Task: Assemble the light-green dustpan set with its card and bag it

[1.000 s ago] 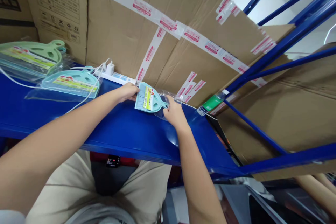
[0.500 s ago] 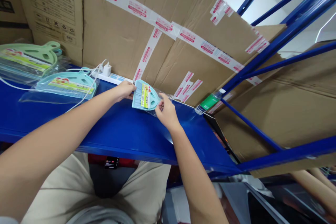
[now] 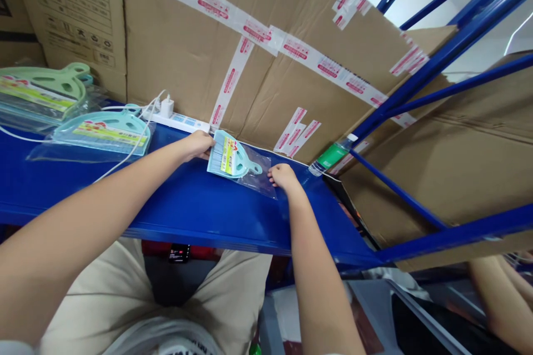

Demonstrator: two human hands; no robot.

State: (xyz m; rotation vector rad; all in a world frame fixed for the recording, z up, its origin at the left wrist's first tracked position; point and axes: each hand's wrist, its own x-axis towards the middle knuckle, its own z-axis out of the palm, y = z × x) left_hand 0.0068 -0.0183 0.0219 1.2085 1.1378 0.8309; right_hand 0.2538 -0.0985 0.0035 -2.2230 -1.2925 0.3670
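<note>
A small light-blue dustpan and brush set (image 3: pixel 237 162) with a yellow label lies tilted over the blue shelf, inside a clear plastic bag (image 3: pixel 263 182). My left hand (image 3: pixel 199 145) is closed on the set's upper left corner, its fingertips partly hidden behind it. At the bag's far right end, beyond the dustpan handle, my right hand (image 3: pixel 283 176) pinches the plastic edge with curled fingers. To the left lie a bagged larger blue dustpan set (image 3: pixel 104 132) and a bagged green dustpan (image 3: pixel 50 86).
A white power strip (image 3: pixel 179 121) with a plugged-in charger and loose cables runs along the cardboard wall (image 3: pixel 187 50). A green-labelled bottle (image 3: pixel 333 155) leans by the blue rack post. A phone (image 3: pixel 179 253) sits below the shelf edge. Another person's arm (image 3: pixel 499 294) shows at lower right.
My right hand has moved right from the dustpan handle to the end of the bag, so handle and plastic now show. My left hand stays on the left corner.
</note>
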